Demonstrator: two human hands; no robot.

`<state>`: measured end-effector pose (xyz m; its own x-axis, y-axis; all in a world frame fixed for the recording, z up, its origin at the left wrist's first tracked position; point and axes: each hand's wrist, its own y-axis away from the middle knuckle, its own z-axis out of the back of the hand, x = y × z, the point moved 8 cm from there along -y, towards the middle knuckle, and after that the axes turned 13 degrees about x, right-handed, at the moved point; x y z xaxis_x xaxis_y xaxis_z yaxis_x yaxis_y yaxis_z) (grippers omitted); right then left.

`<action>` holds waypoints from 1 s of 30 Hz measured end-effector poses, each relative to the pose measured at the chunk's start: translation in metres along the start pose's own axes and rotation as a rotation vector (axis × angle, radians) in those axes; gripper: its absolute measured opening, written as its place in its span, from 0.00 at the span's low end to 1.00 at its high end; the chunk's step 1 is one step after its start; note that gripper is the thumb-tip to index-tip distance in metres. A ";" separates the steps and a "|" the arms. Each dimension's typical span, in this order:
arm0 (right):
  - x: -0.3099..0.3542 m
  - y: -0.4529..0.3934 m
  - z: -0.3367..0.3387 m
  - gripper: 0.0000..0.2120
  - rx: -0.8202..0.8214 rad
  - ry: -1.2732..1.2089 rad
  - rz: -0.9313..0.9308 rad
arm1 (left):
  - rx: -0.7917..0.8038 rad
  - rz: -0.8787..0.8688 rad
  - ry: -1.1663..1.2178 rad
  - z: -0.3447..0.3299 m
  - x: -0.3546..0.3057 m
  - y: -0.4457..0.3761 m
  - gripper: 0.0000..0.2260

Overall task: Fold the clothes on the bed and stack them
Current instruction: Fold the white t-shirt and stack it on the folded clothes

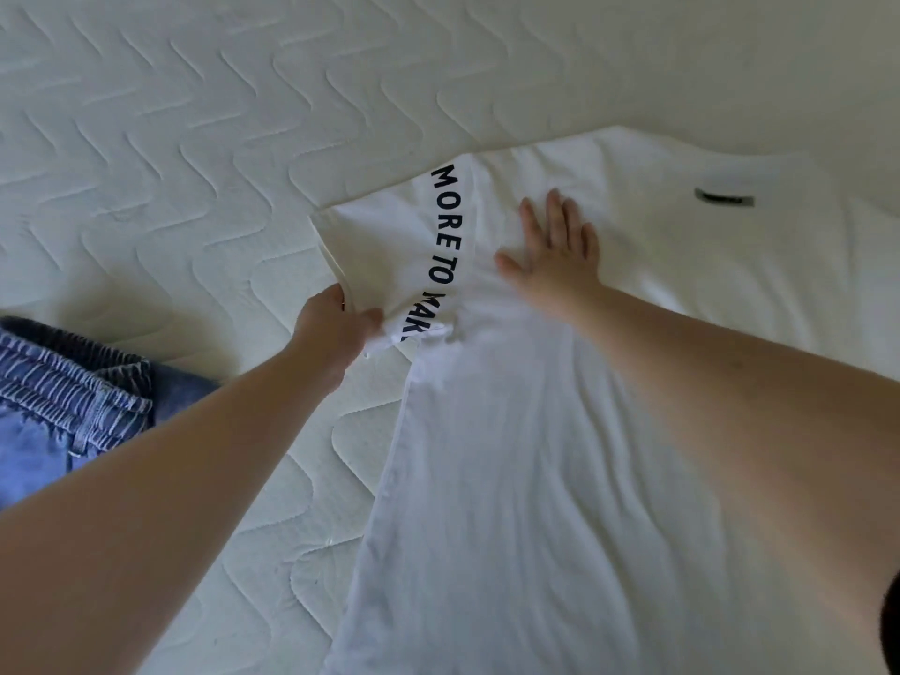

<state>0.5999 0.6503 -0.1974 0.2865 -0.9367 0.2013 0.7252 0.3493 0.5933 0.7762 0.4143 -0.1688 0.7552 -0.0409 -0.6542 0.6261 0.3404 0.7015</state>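
— What's on the bed (195,138)?
— Bare quilted mattress fills the far and left parts. A white T-shirt (535,455) lies spread over the right side, running to the near edge.
— Anything else?
— Blue denim shorts (63,406), at the left edge, apart from the shirt.
— And the hands?
— The right hand (555,250) presses flat on the shirt, fingers spread. The left hand (336,324) pinches the lettered sleeve (389,246) at its hem; a small dark tag (724,197), blurred, sits beyond.
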 end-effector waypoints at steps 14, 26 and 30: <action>-0.009 0.053 -0.032 0.34 0.047 0.020 0.068 | 0.042 -0.013 0.325 -0.005 0.021 0.019 0.08; 0.041 0.099 0.023 0.21 0.059 -1.522 0.188 | 0.145 -0.440 -0.056 -0.060 -0.086 0.071 0.27; 0.004 0.116 0.056 0.29 0.123 -1.705 0.186 | 0.217 -0.650 -0.347 -0.131 -0.121 0.104 0.23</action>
<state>0.6501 0.6853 -0.0840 -0.6416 0.1187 0.7578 0.6901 0.5205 0.5029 0.7243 0.5779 -0.0536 0.2172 -0.4747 -0.8529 0.9621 -0.0434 0.2692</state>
